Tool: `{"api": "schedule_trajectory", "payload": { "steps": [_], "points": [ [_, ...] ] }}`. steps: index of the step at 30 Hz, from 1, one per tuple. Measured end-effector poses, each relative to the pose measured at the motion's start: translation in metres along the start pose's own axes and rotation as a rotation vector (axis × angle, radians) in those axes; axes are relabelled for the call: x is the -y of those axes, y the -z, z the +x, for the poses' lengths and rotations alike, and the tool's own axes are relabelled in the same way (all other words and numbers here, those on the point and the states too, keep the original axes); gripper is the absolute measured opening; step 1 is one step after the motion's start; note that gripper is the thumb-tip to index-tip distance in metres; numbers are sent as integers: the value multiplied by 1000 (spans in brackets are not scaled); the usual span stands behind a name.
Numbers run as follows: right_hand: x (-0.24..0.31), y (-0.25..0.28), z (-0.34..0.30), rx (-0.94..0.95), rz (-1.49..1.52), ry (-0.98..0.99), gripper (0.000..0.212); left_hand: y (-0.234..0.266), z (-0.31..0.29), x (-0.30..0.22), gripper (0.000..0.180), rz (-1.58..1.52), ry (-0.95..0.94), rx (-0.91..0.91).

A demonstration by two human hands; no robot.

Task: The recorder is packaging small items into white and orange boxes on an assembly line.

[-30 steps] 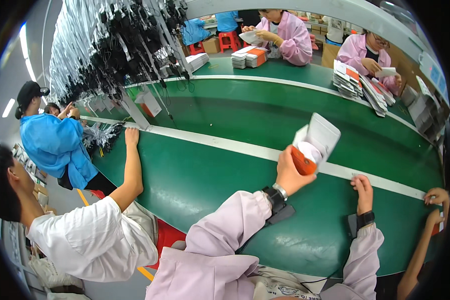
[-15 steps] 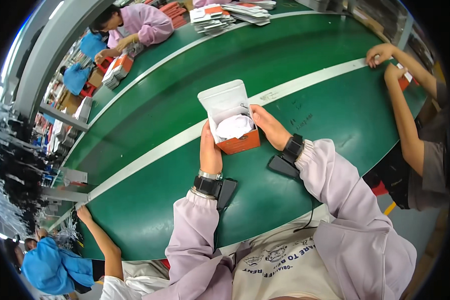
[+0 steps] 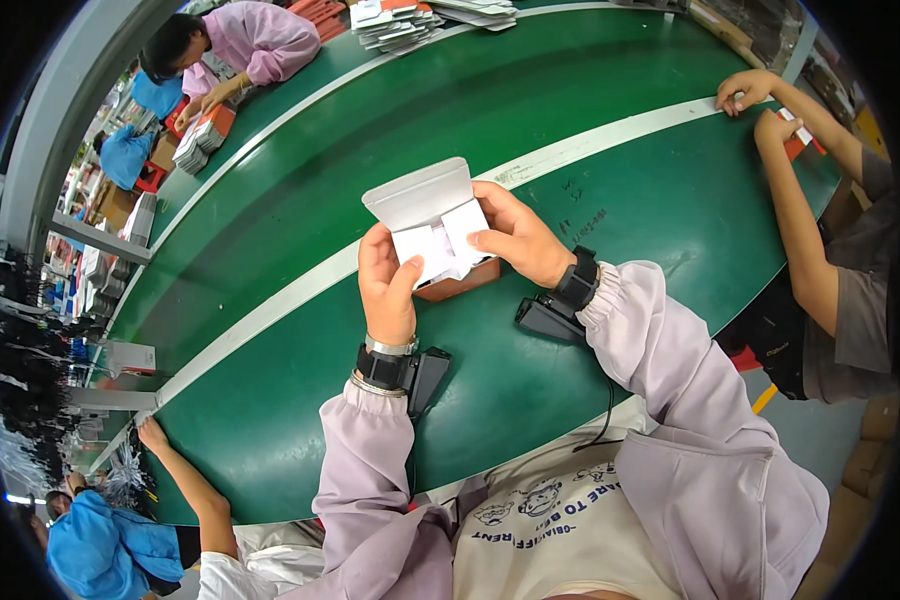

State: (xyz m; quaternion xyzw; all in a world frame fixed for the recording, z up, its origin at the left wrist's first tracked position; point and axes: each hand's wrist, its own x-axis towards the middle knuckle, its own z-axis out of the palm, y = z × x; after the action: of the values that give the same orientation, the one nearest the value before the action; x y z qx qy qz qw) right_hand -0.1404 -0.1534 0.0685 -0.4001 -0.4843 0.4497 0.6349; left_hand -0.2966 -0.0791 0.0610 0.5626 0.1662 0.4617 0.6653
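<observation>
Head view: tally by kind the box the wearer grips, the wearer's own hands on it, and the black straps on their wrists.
Orange-and-white box: 1
Left hand and right hand: 2
Black wrist straps: 2
Total: 5

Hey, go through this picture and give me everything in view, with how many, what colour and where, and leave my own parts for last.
Open box: one, white and orange, centre, held
Worktop: count unclear, green, across the middle
Strips: two, white, across the worktop
Box stacks: several, white and orange, top and upper left
Cables: many, black and silver, left edge
Frame: one, grey, upper left
Co-workers: several, in pink, blue, white and dark grey, around the edges
Small background items: too blurred to count
Sleeves: two, pale pink, lower half
Wrist devices: two, black, one per wrist
Left grip: one, bare, box's left
Right grip: one, bare, box's right
</observation>
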Motion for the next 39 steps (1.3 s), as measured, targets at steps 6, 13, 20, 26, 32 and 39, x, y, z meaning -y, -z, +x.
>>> {"api": "schedule_trajectory", "payload": {
  "steps": [6,13,20,26,32,39],
  "points": [
    [-11,1,-4,-40,-194,134,61,7,2,12,46,12,9,-64],
    [-2,-21,-7,-158,-249,116,68,11,0,13,47,-19,79,54],
    [-18,-20,-7,-303,-223,346,59,6,2,9,47,-28,9,14],
    [-6,-8,-11,-107,-468,305,27,-2,1,1,44,-37,-60,-42],
    [-6,-8,-9,-98,-500,407,23,3,2,4,27,19,-173,27],
    [-2,-5,-9,-78,-387,392,35,16,3,13,20,37,-232,103]
  ]
}}
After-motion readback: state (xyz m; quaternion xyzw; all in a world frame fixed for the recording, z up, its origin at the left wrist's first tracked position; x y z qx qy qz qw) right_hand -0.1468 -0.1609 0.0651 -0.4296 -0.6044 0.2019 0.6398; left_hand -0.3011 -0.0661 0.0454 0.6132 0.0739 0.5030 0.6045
